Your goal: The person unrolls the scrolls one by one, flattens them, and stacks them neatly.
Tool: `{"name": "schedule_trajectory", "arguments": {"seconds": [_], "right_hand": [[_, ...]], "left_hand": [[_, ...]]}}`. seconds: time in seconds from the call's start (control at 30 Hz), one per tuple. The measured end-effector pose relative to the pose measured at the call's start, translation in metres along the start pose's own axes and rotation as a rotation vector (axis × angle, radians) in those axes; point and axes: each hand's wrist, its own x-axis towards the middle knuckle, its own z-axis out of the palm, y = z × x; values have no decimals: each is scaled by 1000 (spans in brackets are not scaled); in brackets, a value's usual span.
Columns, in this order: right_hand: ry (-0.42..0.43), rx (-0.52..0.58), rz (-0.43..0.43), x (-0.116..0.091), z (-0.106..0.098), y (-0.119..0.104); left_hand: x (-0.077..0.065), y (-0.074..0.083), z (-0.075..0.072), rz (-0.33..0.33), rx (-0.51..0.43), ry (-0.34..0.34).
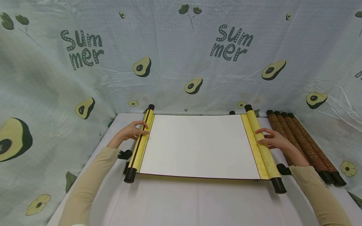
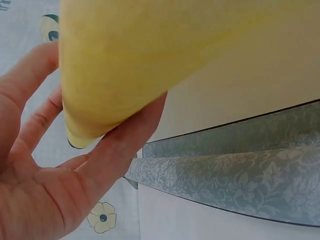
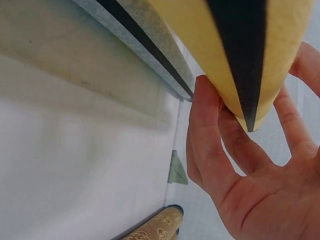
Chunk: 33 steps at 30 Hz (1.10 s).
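Note:
A hanging scroll with blank white paper (image 1: 198, 144) is unrolled between two yellow rollers with black end knobs. My left hand (image 1: 132, 130) grips the left yellow roller (image 1: 136, 157), thumb and fingers on opposite sides of it. On the other side, my right hand (image 1: 273, 138) holds the right yellow roller (image 1: 266, 153), its fingers curled round underneath. The right wrist view shows a black stripe (image 3: 245, 55) along that roller. Under the yellow scroll lies another scroll with grey-green floral cloth (image 2: 240, 182), mostly hidden in the head view.
Several brown patterned rolled scrolls (image 1: 306, 141) lie side by side on the right of the white table (image 1: 181, 201), close to my right forearm. Black knobs (image 1: 125, 154) of the lower scroll stick out by the left roller. A printed curtain (image 1: 169, 40) hangs behind and at the sides.

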Motion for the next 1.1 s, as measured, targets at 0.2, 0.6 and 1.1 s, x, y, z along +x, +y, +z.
{"name": "schedule_trajectory", "arguments": {"seconds": [0.2,0.6,1.1], "right_hand": [[4,-24,2,2,-1,2],[-15,-30,5,4,-5,7],[-6,-29,13,4,-4,10]], "left_hand": [[-2,2,1,15,25,-33],[-2,-2,-3,26,3,-42],[3,-4,1,24,85,-8]]}}
